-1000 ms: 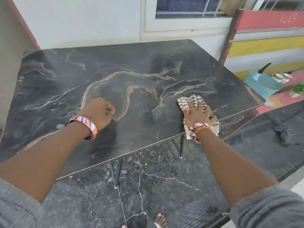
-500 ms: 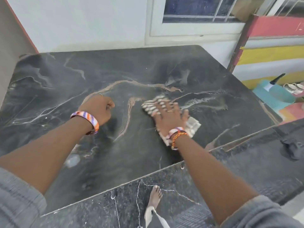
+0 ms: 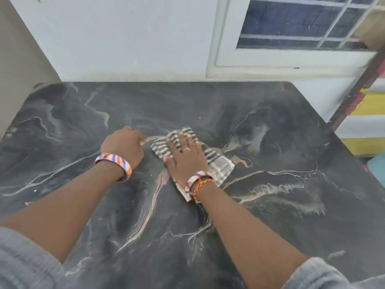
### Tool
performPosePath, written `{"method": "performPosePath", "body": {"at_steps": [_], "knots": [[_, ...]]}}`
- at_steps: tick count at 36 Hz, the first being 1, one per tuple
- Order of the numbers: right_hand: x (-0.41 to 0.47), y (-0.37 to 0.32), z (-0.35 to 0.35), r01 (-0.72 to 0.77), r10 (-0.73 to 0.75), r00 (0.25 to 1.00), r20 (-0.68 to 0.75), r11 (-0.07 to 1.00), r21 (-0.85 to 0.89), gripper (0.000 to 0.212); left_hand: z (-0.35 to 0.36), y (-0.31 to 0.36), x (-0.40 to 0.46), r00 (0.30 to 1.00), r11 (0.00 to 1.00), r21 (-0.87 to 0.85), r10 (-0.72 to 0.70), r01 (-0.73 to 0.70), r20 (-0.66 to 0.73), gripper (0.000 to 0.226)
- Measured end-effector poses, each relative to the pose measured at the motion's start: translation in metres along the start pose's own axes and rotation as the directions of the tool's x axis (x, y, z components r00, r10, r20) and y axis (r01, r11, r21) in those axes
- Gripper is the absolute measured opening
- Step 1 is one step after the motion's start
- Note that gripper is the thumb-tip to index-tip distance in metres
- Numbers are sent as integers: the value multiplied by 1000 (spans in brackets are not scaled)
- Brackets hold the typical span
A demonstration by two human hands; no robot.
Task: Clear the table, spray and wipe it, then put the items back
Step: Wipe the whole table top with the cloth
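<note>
Wiping stage of the desk-cleaning task, head view. The desk [image 3: 270, 205], a dark marble-patterned top set against a pale wall [image 3: 125, 38] below a barred window [image 3: 302, 24], carries nothing in view but the cloth, so the clearing step appears complete and the return of the items is not yet begun. The striped cloth [image 3: 216, 163] lies flat near the middle of the desk, slightly toward its far side. The right hand [image 3: 185, 157] rests on top of it, palm down, with fingers straight and spread; it grips nothing, and the flat posture probably serves to press a broad area of fabric against the surface. The left hand [image 3: 124, 148] sits on the desk just beside the cloth's left edge, fingers curled under into a loose fist; whether it holds anything small cannot be told, and none is visible. Its position suggests a brace that steadies the body during the reach. Each wrist wears a striped band, and the right hand also a ring. Pale streaks on the desk may be marble veining or residue; the two cannot be separated here. Judged from the cloth's central position, the near and side areas may need further passes.
</note>
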State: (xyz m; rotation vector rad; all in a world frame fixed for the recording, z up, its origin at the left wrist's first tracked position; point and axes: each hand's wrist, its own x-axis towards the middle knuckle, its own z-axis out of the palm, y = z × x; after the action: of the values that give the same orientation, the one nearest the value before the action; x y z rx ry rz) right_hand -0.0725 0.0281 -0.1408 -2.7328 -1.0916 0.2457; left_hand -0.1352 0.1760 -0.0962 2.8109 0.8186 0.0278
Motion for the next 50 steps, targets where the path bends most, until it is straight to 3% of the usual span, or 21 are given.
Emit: {"method": "performPosePath", "body": {"at_steps": [3, 6, 10, 14, 17, 20, 24, 26, 29, 32, 34, 38, 42, 44, 46, 50], "knots": [[-8, -19, 5, 244, -243, 968, 55, 970, 0, 52, -4, 8, 18, 999, 999, 32, -44, 44, -19, 41], [0, 17, -4, 220, -221, 973, 63, 975, 13, 50, -4, 13, 35, 999, 996, 76, -44, 43, 13, 45], [35, 98, -25, -117, 114, 993, -29, 989, -88, 55, 2, 16, 56, 996, 998, 51, -38, 34, 83, 43], [67, 166, -45, -558, 557, 827, -71, 830, 9, 54, 6, 16, 80, 994, 997, 58, -55, 50, 99, 38], [92, 171, -48, -661, 663, 746, -57, 748, 61, 54, 7, 20, 97, 981, 993, 100, -84, 67, 177, 45], [120, 149, -43, -561, 560, 821, -113, 828, 26, 57, 12, 24, 112, 963, 980, 188, -110, 64, 248, 57], [131, 74, -23, -154, 153, 983, -101, 988, 7, 57, 10, 28, 124, 950, 974, 216, -130, 69, 285, 51], [121, 42, -13, 48, -48, 998, -50, 999, -3, 55, 8, 29, 128, 946, 976, 208, -120, 58, 302, 41], [108, 48, -14, 173, -173, 985, -4, 985, -14, 52, 7, 28, 133, 947, 972, 231, -115, 45, 300, 36], [109, 89, -26, 104, -104, 994, -13, 994, -31, 51, 3, 29, 137, 938, 965, 257, -135, 51, 320, 46], [119, 126, -37, -98, 97, 995, -34, 994, -45, 51, 2, 30, 141, 938, 963, 264, -137, 50, 320, 46], [145, 184, -54, -463, 462, 884, -68, 886, -11, 52, 2, 30, 146, 946, 962, 268, -138, 57, 293, 47], [175, 187, -56, -569, 569, 817, -91, 822, 34, 55, 2, 30, 148, 948, 965, 253, -141, 68, 285, 49], [190, 172, -52, -560, 559, 823, -106, 828, 22, 56, 4, 31, 148, 947, 966, 249, -147, 75, 285, 48], [205, 147, -46, -473, 469, 877, -108, 881, -13, 55, 4, 31, 148, 949, 965, 249, -154, 84, 277, 50], [231, 68, -28, -86, 83, 994, -69, 995, -44, 53, 5, 29, 150, 950, 962, 256, -169, 101, 262, 50]]}}
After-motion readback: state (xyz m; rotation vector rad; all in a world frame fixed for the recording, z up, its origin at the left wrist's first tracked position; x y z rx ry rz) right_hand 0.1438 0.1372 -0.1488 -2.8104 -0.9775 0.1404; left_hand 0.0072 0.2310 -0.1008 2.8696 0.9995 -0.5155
